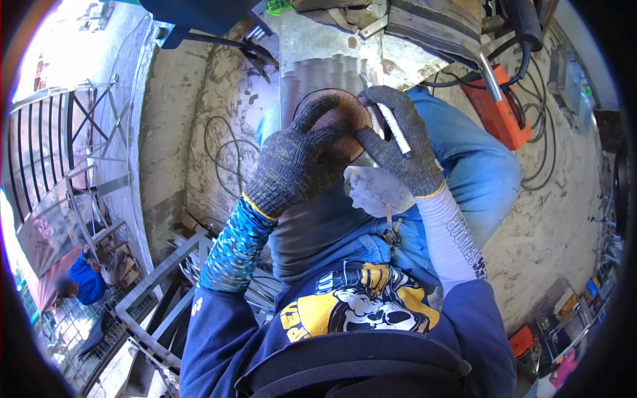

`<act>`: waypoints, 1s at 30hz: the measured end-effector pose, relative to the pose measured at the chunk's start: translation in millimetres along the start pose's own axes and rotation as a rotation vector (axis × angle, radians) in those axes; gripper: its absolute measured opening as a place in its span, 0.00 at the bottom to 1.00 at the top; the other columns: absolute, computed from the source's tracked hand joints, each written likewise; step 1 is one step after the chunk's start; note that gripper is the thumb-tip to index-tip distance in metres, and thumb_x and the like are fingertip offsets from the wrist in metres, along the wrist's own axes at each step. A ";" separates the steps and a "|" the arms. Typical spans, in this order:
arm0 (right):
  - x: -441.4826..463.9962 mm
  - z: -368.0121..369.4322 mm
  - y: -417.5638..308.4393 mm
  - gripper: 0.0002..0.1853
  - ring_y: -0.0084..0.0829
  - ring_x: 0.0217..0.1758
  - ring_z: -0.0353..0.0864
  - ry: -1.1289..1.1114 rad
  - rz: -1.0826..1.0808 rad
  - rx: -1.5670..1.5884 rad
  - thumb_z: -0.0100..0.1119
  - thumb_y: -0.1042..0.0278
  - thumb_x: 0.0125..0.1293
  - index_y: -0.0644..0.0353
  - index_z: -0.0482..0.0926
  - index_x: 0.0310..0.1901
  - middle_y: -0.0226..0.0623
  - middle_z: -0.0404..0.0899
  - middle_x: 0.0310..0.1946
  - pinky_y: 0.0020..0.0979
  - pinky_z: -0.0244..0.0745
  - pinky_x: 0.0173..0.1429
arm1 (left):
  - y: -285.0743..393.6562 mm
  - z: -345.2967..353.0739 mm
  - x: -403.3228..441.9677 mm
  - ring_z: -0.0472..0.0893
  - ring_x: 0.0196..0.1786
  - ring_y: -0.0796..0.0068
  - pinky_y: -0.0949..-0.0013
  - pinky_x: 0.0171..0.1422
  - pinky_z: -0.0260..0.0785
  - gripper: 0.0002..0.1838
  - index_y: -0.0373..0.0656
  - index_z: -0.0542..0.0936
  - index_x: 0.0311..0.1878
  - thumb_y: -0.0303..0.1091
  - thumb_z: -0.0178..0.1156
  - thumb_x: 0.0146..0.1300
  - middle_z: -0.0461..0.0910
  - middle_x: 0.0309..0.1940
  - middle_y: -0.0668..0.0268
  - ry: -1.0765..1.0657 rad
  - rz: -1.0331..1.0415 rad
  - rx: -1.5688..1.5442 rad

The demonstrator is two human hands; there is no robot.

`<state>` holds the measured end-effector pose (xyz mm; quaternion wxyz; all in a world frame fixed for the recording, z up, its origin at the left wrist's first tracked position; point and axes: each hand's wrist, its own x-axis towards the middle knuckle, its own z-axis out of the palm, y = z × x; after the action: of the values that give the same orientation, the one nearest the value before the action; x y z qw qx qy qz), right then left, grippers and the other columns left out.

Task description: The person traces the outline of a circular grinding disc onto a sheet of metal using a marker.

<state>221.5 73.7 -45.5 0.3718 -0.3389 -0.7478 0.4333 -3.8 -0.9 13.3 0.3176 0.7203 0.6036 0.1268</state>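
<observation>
The floor (551, 219) is gray and stained, and it reaches far over at 3 o'clock from the middle of the view. A person sits with bent legs in blue jeans (481, 156), at 2 to 3 o'clock. The shiny gray tabletop (318, 50) is at 12 o'clock. A red box (499, 116) sits on the floor at 2 o'clock. The left hand (302, 149), in a dark glove, is near 12 o'clock and holds the round disc (353, 109), its fingers across the netted face. The right hand (406, 129), gloved too, is at 2 o'clock, gripping the white pen, with its fingertips at the disc's edge. The round disc is brown, just past 12 o'clock, by the tabletop's near edge. A pale sheet (377, 190) is at 3 o'clock. The white pen (394, 130) leans between 1 and 2 o'clock.
</observation>
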 end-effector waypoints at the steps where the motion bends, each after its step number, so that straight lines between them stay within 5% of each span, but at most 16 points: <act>1: -0.3 -0.1 0.0 0.32 0.45 0.62 0.86 0.001 -0.005 -0.009 0.76 0.78 0.58 0.59 0.75 0.65 0.44 0.85 0.57 0.41 0.80 0.67 | 0.7 0.2 -0.1 0.90 0.49 0.42 0.46 0.52 0.86 0.37 0.59 0.81 0.72 0.41 0.78 0.57 0.66 0.81 0.58 -0.012 -0.016 0.010; 24: -1.1 0.8 3.1 0.30 0.47 0.64 0.84 -0.015 -0.012 -0.005 0.74 0.71 0.65 0.60 0.74 0.68 0.44 0.82 0.60 0.44 0.79 0.68 | 9.7 1.6 1.8 0.89 0.55 0.47 0.51 0.57 0.86 0.29 0.55 0.85 0.65 0.44 0.77 0.60 0.70 0.77 0.60 0.080 -0.020 -0.015; 27: -1.2 2.3 1.5 0.30 0.40 0.60 0.85 0.019 -0.058 -0.036 0.75 0.73 0.64 0.59 0.76 0.67 0.42 0.83 0.58 0.40 0.81 0.64 | 10.1 2.3 1.4 0.89 0.56 0.48 0.51 0.57 0.86 0.28 0.54 0.85 0.65 0.45 0.77 0.61 0.70 0.77 0.59 0.077 -0.029 -0.029; 30: 1.4 -4.6 -10.6 0.23 0.30 0.53 0.86 0.028 0.127 0.175 0.73 0.74 0.67 0.60 0.79 0.63 0.38 0.85 0.54 0.34 0.83 0.58 | 7.0 3.8 0.6 0.89 0.56 0.47 0.50 0.57 0.85 0.27 0.54 0.85 0.65 0.46 0.76 0.62 0.71 0.77 0.59 0.091 -0.008 0.004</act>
<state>222.8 72.5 -34.0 0.3823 -0.3578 -0.6787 0.5149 4.0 -1.9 14.5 0.2888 0.7120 0.6205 0.1571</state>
